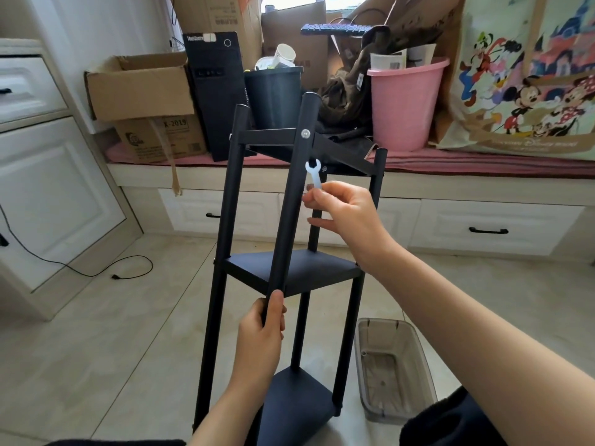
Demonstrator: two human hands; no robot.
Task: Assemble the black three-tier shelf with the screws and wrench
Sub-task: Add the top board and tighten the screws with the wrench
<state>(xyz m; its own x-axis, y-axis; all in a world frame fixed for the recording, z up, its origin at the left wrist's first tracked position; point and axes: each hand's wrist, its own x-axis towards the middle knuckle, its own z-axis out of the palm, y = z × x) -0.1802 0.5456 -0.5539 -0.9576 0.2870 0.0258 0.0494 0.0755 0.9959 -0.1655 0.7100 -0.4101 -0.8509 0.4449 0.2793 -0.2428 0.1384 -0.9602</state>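
Head view shows the black shelf (pixel 291 272) upright on the tiled floor (pixel 112 333), tiers fitted. Left hand (pixel 262 329) grips a front post; right hand (pixel 341 214) pinches the white wrench (pixel 314 173) just below the top-tier screw (pixel 305 133). Likely tightening next: wrench head must seat on that screw. Clear bin (pixel 391 368) sits below the right hand; cluttered window bench (pixel 483 162) behind.

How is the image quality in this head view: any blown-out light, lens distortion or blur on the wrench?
Head view: the window at top is blown out; wide-angle bending curves the bench edge and the forearms; the small white wrench pinched by the right hand is slightly soft but readable.
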